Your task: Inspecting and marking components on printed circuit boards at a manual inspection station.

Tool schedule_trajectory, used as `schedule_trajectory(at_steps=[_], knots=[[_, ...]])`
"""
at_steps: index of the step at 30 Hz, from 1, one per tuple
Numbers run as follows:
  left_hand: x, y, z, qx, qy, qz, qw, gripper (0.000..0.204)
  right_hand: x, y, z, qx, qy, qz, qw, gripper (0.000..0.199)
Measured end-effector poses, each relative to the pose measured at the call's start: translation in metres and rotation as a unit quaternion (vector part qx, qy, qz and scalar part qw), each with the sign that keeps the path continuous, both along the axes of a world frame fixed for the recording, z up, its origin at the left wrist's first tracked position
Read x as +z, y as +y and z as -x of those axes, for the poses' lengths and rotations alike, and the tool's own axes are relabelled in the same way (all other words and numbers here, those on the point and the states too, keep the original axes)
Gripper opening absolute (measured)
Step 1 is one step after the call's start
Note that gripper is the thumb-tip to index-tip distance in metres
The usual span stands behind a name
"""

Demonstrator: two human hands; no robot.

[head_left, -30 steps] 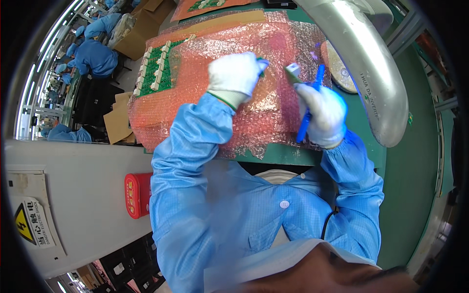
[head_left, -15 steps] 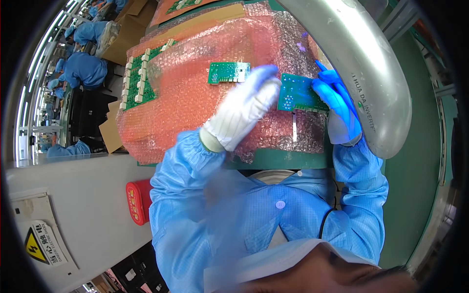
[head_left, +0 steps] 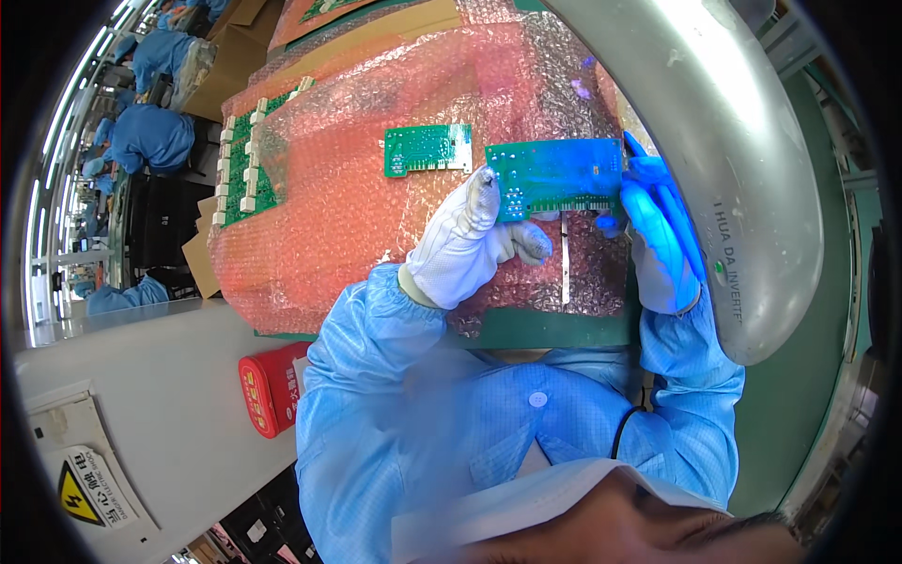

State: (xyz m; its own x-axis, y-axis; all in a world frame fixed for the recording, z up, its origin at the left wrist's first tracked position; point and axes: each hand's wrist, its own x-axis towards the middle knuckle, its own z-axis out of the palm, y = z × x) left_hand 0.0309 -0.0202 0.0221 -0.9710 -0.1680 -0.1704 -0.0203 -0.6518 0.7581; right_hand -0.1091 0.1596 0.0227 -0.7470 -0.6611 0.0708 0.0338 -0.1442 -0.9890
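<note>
A green circuit board (head_left: 561,177) is held up between my two gloved hands, with blue light across most of it. At its lower left corner my left hand (head_left: 465,226), in a white glove, pinches the edge. The fingertips of that glove look grey and worn. My right hand (head_left: 660,226), lit blue, closes at the right end of the board, with its fingertips at the edge. A smaller-looking green circuit board (head_left: 427,151) lies to the left on pink bubble wrap (head_left: 329,216).
A large silver lamp-like housing (head_left: 742,169) arches above my right hand. Green boards with white connectors (head_left: 252,160) lie at the far left of the wrap. A red container (head_left: 270,390) stands left of my sleeve. Co-workers in blue (head_left: 155,136) sit beyond cardboard boxes (head_left: 230,75).
My left hand has come down from above and now grips the board's left corner. The held board has shifted left, and more of its face shows. The view has shifted slightly.
</note>
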Motion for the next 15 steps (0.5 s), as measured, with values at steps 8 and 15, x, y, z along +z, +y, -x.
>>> schedule_trajectory(at_steps=[8,15], knots=[[-0.002,0.003,0.002,0.017,0.007,0.007,1.0,0.071,0.005,0.0,-0.005,-0.01,0.033,-0.002,0.999,0.033],[-0.004,0.001,0.002,0.011,0.013,0.002,1.0,0.073,0.004,-0.003,-0.006,-0.01,0.009,0.022,1.0,0.032]])
